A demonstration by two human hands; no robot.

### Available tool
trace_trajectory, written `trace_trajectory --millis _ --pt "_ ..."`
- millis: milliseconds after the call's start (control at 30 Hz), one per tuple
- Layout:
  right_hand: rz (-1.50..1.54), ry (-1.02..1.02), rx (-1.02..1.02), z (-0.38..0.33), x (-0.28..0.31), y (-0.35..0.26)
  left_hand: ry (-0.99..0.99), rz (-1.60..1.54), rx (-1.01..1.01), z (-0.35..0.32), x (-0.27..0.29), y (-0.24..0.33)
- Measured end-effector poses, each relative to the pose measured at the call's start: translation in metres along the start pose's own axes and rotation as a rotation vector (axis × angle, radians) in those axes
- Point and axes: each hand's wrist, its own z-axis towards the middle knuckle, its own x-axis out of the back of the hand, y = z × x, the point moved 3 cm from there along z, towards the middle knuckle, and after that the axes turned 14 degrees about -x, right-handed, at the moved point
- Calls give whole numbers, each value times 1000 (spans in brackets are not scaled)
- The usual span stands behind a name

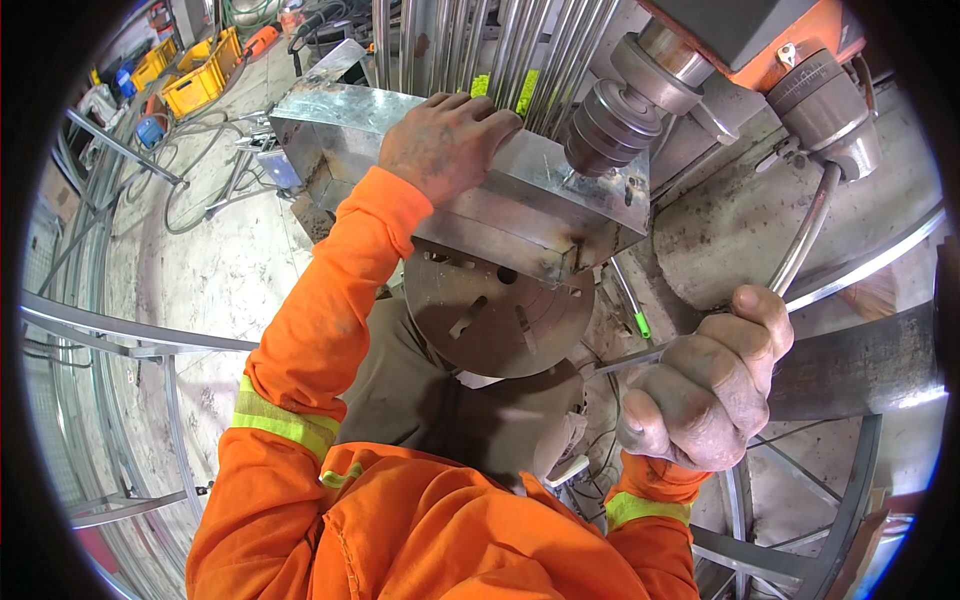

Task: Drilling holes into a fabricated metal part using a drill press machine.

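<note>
My left hand [448, 145] lies over the top of a long, box-shaped piece of sheet steel [540, 215], its fingers curled over the far side. That steel piece sits across the round slotted table [490, 325] of a drill press. Above its right end hangs the drill chuck [612, 125], with the bit's tip close to the top face near a slot; whether it touches, I cannot tell. My right hand [705, 390] is closed in a fist around the end of the curved feed lever [808, 230], which comes down from the press's hub [822, 110].
Upright shiny metal tubes [480, 50] stand just behind the steel piece. Yellow crates [203, 75] and cables lie on the floor at far left. A green-tipped marker-like stick [640, 322] is right of the table. Metal frames [130, 330] flank me, with a dark curved steel piece [855, 365] at right.
</note>
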Motion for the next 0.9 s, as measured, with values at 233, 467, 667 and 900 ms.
trace_trajectory --millis 233,467,667,900 --pt "46 75 -18 -1 -5 1 -18 -18 13 3 1 1" --pt "14 -3 6 0 0 2 8 -15 6 1 -3 0" --pt "4 -17 21 -1 1 2 20 -12 3 2 0 1" --pt "46 75 -22 -4 -7 1 20 -18 -2 2 -1 0"
